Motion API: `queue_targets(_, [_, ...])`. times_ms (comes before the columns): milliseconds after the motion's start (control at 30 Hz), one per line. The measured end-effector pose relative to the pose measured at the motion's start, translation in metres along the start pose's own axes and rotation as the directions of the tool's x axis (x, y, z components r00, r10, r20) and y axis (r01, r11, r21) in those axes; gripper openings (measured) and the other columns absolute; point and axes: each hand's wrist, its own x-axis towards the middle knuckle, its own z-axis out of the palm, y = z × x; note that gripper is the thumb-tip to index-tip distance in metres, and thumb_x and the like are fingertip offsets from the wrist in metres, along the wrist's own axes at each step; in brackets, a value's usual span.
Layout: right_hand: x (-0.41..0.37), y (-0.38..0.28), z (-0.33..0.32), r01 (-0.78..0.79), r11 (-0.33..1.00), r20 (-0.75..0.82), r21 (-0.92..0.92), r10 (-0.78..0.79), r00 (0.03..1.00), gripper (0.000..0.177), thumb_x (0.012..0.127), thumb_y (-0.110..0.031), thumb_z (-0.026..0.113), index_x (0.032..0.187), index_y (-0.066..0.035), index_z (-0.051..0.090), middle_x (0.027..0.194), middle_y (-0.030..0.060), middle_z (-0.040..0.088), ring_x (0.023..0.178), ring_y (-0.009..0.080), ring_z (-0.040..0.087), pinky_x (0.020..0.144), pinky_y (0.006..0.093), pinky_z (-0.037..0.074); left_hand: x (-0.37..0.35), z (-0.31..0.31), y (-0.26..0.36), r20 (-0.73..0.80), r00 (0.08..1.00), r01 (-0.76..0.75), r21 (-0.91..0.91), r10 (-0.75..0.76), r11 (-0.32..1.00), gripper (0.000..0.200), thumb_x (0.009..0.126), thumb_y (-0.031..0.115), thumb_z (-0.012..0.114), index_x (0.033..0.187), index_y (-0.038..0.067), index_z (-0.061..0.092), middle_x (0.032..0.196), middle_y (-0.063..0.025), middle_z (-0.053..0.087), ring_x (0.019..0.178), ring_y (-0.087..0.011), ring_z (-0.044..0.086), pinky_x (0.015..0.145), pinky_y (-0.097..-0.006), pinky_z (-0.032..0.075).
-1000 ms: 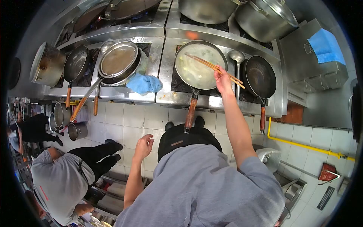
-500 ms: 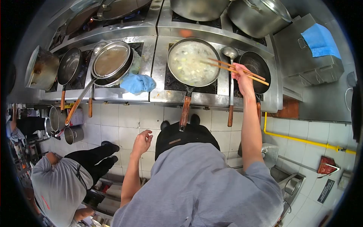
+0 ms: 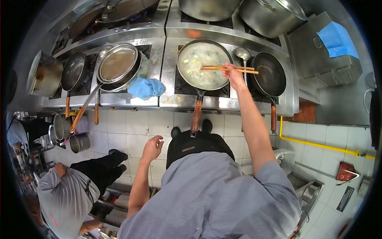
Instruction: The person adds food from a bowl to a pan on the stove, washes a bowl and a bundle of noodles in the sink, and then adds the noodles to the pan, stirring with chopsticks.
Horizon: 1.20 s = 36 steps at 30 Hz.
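Note:
My right hand (image 3: 234, 75) grips a pair of long wooden chopsticks (image 3: 246, 71), whose tips dip into a frying pan (image 3: 178, 73) on the stove. The pan holds a pale, cloudy liquid (image 3: 197, 59) with light pieces in it. Its wooden handle (image 3: 196, 117) points toward my body, and neither hand is on it. My left hand (image 3: 152, 148) hangs over the floor, away from the stove, with its fingers loosely bent and apart and nothing in it. Just right of the pan lies a ladle (image 3: 242, 53), partly hidden by my right forearm.
An empty dark pan (image 3: 269, 73) sits on the right burner. To the left are a strainer (image 3: 117, 65) over another pan, a blue cloth (image 3: 146, 88) and a small pan (image 3: 74, 71). Large pots (image 3: 272, 18) stand behind. A co-worker (image 3: 65, 199) is at my left.
My right hand has moved left, closer to the pan, and the chopsticks now lie more level with their tips nearer the pan's middle. My left hand has barely shifted.

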Motion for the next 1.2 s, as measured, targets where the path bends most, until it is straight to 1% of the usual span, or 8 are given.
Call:
queue_targets(100, [0.000, 0.021, 0.003, -0.031, 0.968, -0.127, 0.250, 0.065, 0.990, 0.022, 0.096, -0.021, 0.055, 0.101, -0.001, 0.063, 0.084, 0.0062, 0.063, 0.066, 0.0109, 0.059, 0.059, 0.0228, 0.052, -0.010, -0.002, -0.005, -0.038, 0.999, 0.012, -0.018, -0.012, 1.000, 0.019, 0.085, 0.009, 0.062, 0.102, 0.001, 0.064, 0.082, -0.0188, 0.066, 0.069, -0.0335, 0.063, 0.066, -0.0415, 0.049])
queue_targets(433, [-0.023, -0.031, -0.003, -0.002, 0.682, 0.090, 0.731, -0.094, 0.992, 0.023, 0.094, -0.018, 0.060, 0.104, 0.003, 0.060, 0.088, 0.0086, 0.064, 0.066, 0.0116, 0.060, 0.059, 0.0190, 0.054, -0.015, 0.002, 0.000, -0.015, 1.000, -0.006, -0.028, 0.006, 1.000, 0.018, 0.086, 0.008, 0.061, 0.102, 0.000, 0.064, 0.080, -0.0189, 0.065, 0.069, -0.0338, 0.062, 0.066, -0.0421, 0.049])
queue_targets(667, [-0.062, -0.128, -0.011, 0.208, 0.711, 0.094, 0.672, -0.361, 0.928, 0.027, 0.097, -0.021, 0.056, 0.110, 0.003, 0.059, 0.087, 0.0064, 0.061, 0.070, 0.0102, 0.058, 0.062, 0.0192, 0.053, 0.008, 0.003, 0.003, 0.017, 0.995, -0.094, 0.025, 0.094, 0.995, 0.018, 0.085, 0.008, 0.062, 0.101, 0.000, 0.063, 0.079, -0.0171, 0.064, 0.069, -0.0335, 0.061, 0.066, -0.0418, 0.049])
queue_targets(833, [-0.094, -0.125, -0.033, 0.288, 0.785, -0.002, 0.548, -0.343, 0.939, 0.029, 0.097, -0.021, 0.055, 0.112, 0.003, 0.059, 0.089, 0.0074, 0.062, 0.070, 0.0096, 0.057, 0.063, 0.0190, 0.052, 0.020, 0.005, 0.013, -0.028, 0.990, -0.142, -0.070, 0.140, 0.987, 0.018, 0.084, 0.007, 0.065, 0.101, 0.000, 0.064, 0.078, -0.0119, 0.063, 0.058, -0.0222, 0.055, 0.057, -0.0336, 0.046])
queue_targets(933, [-0.110, -0.103, -0.038, 0.306, 0.842, -0.101, 0.445, -0.292, 0.951, 0.028, 0.096, -0.022, 0.057, 0.110, 0.002, 0.061, 0.089, 0.0084, 0.065, 0.068, 0.0095, 0.059, 0.062, 0.0192, 0.053, 0.044, -0.002, 0.047, -0.175, 0.966, -0.214, -0.125, 0.191, 0.969, 0.015, 0.083, 0.008, 0.067, 0.096, 0.000, 0.064, 0.084, -0.0100, 0.063, 0.065, -0.0190, 0.055, 0.058, -0.0303, 0.044])
queue_targets(1033, [-0.122, -0.077, -0.029, 0.328, 0.855, -0.205, 0.403, -0.265, 0.942, 0.027, 0.097, -0.023, 0.055, 0.108, 0.002, 0.061, 0.088, 0.0088, 0.067, 0.065, 0.0084, 0.061, 0.058, 0.0193, 0.053, 0.079, -0.028, 0.128, -0.349, 0.863, -0.416, -0.083, 0.364, 0.906, 0.014, 0.080, 0.009, 0.068, 0.091, 0.001, 0.063, 0.087, -0.0122, 0.061, 0.071, -0.0264, 0.057, 0.063, -0.0351, 0.047])
queue_targets(1133, [-0.130, -0.052, -0.010, 0.371, 0.825, -0.252, 0.426, -0.286, 0.924, 0.029, 0.098, -0.023, 0.054, 0.110, 0.002, 0.059, 0.088, 0.0085, 0.066, 0.065, 0.0079, 0.061, 0.059, 0.0187, 0.054, 0.125, -0.036, 0.200, -0.501, 0.660, -0.638, 0.021, 0.560, 0.770, 0.016, 0.075, 0.008, 0.071, 0.087, 0.002, 0.062, 0.085, -0.0112, 0.060, 0.077, -0.0282, 0.057, 0.069, -0.0370, 0.047])
queue_targets(1200, [-0.132, -0.041, 0.002, 0.377, 0.801, -0.288, 0.466, -0.265, 0.920, 0.029, 0.098, -0.023, 0.054, 0.111, 0.003, 0.059, 0.085, 0.0066, 0.065, 0.065, 0.0076, 0.061, 0.060, 0.0186, 0.054, 0.156, -0.036, 0.234, -0.538, 0.486, -0.685, 0.256, 0.689, 0.682, 0.019, 0.074, 0.008, 0.073, 0.089, 0.003, 0.063, 0.085, -0.0097, 0.058, 0.082, -0.0298, 0.056, 0.072, -0.0375, 0.046])
